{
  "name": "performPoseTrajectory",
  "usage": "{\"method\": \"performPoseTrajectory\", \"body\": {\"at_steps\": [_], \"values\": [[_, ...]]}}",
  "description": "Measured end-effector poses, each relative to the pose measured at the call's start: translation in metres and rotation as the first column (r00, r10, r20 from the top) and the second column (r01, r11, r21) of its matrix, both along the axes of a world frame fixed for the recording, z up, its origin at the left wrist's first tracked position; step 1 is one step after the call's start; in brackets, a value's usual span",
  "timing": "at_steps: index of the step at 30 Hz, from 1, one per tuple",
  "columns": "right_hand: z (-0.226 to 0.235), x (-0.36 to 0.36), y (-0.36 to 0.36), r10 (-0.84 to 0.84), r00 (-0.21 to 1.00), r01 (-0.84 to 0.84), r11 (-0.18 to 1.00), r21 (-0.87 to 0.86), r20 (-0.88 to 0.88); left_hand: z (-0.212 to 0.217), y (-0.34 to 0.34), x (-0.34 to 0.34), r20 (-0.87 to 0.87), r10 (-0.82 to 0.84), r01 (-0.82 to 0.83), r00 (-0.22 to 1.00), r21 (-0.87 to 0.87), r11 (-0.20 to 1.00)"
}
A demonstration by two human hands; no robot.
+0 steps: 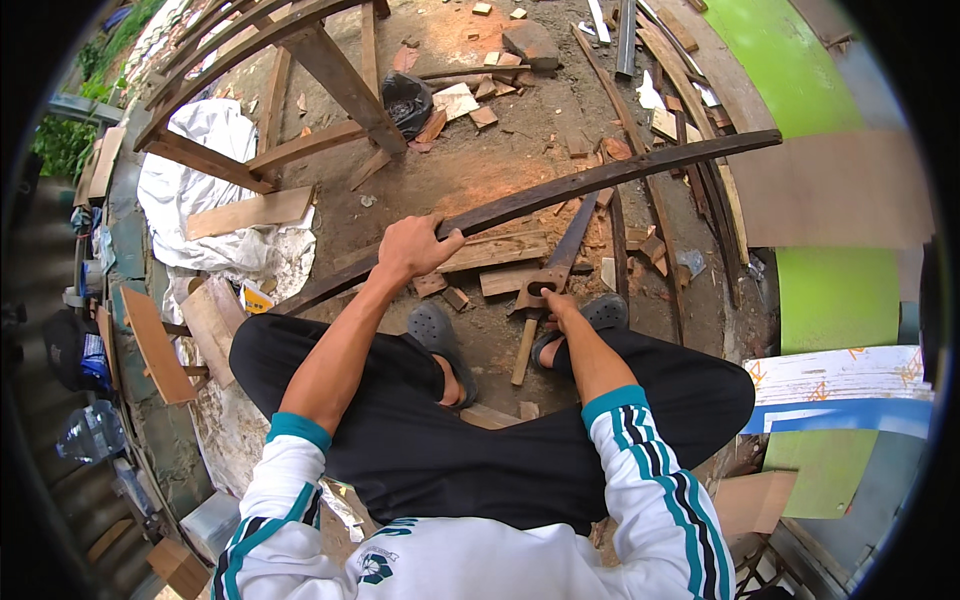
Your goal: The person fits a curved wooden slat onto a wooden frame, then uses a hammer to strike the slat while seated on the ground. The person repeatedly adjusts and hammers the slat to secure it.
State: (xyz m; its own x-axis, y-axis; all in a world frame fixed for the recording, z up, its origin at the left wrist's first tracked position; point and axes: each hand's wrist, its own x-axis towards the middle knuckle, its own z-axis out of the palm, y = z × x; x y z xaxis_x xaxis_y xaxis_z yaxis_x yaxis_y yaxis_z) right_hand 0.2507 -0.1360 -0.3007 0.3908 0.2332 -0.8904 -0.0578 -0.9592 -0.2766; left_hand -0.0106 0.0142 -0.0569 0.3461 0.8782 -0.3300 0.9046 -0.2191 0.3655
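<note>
My left hand (415,247) is closed around a long dark wooden strip (610,175). The strip slants from beside my left knee up to the far right. In my right hand (560,302) is the handle of a handsaw (570,240), its blade pointing away from me and tapering toward the strip. The far end of the blade lies close to the strip; whether they touch I cannot tell. Just below the saw handle shows a pale wooden stick (524,350), its upper end hidden. Short wood blocks (508,279) and a board (495,250) lie on the ground beneath the strip.
A wooden frame (345,85) stands at the far left, beside a crumpled white sheet (195,170). Behind the strip are a black bag (407,103) and scattered offcuts (457,101). Long wood strips (660,215) lie to the right, before green panels (820,300). My feet flank the blocks.
</note>
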Motion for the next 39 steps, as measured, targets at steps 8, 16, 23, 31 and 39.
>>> {"method": "performPoseTrajectory", "body": {"at_steps": [8, 16, 23, 31, 39], "values": [[-0.04, 0.008, 0.003, 0.005, 0.99, -0.017, 0.996, 0.083, 0.138, 0.01, 0.02, 0.037, 0.221, -0.024, 0.034, 0.975, -0.043, 0.999], [0.1, 0.064, 0.018, -0.469, 0.838, 0.54, 0.64, 0.547, -0.278, 0.028, 0.036, 0.076, 0.306, 0.01, 0.017, 0.952, -0.085, 0.996], [0.275, 0.058, -0.055, -0.561, 0.818, 0.356, 0.324, 0.877, -0.125, 0.038, 0.043, 0.102, 0.264, -0.029, 0.048, 0.964, -0.069, 0.996], [0.294, -0.006, -0.178, -0.445, 0.865, -0.142, 0.227, 0.964, 0.232, 0.029, 0.04, 0.106, 0.381, -0.072, 0.105, 0.922, -0.068, 0.992], [0.312, -0.028, -0.165, -0.16, 0.88, -0.402, 0.249, 0.881, 0.447, 0.032, 0.037, 0.091, 0.483, 0.024, 0.096, 0.875, -0.223, 0.97]]}}
